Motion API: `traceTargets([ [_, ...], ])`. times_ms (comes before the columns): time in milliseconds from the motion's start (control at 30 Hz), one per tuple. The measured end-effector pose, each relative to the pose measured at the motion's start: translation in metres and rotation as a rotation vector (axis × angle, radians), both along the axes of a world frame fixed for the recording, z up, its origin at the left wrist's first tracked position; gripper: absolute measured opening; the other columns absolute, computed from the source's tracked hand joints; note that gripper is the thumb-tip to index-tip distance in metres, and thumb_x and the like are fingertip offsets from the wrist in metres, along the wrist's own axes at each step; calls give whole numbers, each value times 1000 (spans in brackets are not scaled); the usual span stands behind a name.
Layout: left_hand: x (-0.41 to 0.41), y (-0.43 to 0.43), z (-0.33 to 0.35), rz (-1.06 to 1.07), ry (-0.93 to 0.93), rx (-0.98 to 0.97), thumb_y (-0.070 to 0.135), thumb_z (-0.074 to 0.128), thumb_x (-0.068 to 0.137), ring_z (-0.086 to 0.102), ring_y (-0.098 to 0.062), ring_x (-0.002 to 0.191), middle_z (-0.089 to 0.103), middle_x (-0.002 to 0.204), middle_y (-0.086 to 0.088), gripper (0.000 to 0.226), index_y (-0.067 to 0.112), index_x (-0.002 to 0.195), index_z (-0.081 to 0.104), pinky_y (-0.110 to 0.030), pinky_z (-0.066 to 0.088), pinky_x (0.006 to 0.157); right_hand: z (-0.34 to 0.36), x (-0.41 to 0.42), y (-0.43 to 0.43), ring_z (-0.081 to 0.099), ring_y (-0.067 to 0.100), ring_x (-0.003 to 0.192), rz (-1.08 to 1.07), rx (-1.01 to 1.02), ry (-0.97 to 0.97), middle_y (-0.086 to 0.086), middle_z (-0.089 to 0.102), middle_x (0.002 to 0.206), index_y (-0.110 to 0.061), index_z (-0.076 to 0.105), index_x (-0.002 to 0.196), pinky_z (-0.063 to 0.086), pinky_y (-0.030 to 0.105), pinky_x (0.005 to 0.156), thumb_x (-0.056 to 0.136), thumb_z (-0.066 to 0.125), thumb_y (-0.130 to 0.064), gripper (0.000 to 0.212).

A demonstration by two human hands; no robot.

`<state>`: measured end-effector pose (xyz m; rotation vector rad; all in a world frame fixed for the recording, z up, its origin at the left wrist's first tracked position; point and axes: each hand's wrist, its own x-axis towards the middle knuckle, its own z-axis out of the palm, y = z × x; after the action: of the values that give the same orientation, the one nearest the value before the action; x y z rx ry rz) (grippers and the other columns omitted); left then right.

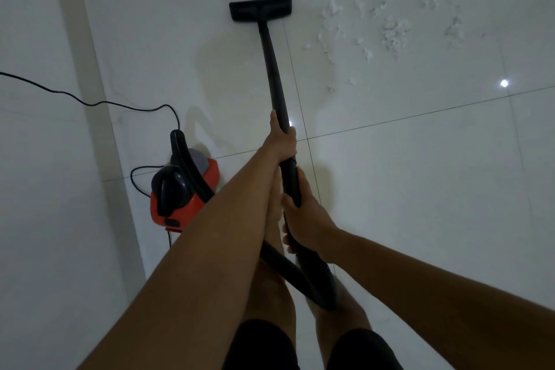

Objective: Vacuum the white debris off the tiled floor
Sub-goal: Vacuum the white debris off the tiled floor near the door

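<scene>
Looks like a room in a home: glossy pale tiled floor [420, 189] with thin dark grout lines, a plain white wall [30, 159] on the left, and a small red canister vacuum [183, 192] near it, its black cord [90, 103] trailing off left. Bare legs, black shorts.

Both arms reach forward, left hand [280, 141] gripping ahead of right hand [303, 219], fingers curled closed.
</scene>
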<state>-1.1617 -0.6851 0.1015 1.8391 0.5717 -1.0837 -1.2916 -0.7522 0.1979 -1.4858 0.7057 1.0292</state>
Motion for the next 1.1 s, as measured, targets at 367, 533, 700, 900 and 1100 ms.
traceTargets([
  [367,-11,8,-26,-20,-17,-11,36,38,105,60,-22,71,60,92,-12,74,38,157,-15,-49,56,93,-11,-14,3,57,10,43,28,-62,-102,2,60,66,-44,0,159,45,17,39,109,40,-36,65],
  [533,-7,3,-17,-9,0,-39,35,38,106,61,-20,72,59,96,-14,74,39,157,-15,-48,57,91,-4,-10,3,62,22,52,22,-38,-77,8,63,69,-46,0,158,58,31,49,108,41,-36,65],
  [700,-5,-3,-5,-14,12,-38,33,37,106,62,-22,73,61,88,-13,73,38,156,-16,-46,57,89,7,-6,-2,63,27,56,5,-24,-40,11,62,70,-54,0,154,61,40,57,108,43,-34,66],
  [900,7,-5,-6,-26,19,-22,34,37,106,62,-21,74,61,88,-12,73,39,156,-17,-47,56,92,8,6,-6,63,27,60,28,-28,-43,10,62,74,-55,-4,154,61,40,58,108,42,-34,68],
  [1100,27,-9,-17,-10,5,-27,32,36,107,59,-18,73,59,98,-13,72,38,156,-16,-42,56,87,-11,23,-9,65,23,63,72,-52,-81,5,63,77,-61,-3,150,63,53,72,108,41,-35,67],
])
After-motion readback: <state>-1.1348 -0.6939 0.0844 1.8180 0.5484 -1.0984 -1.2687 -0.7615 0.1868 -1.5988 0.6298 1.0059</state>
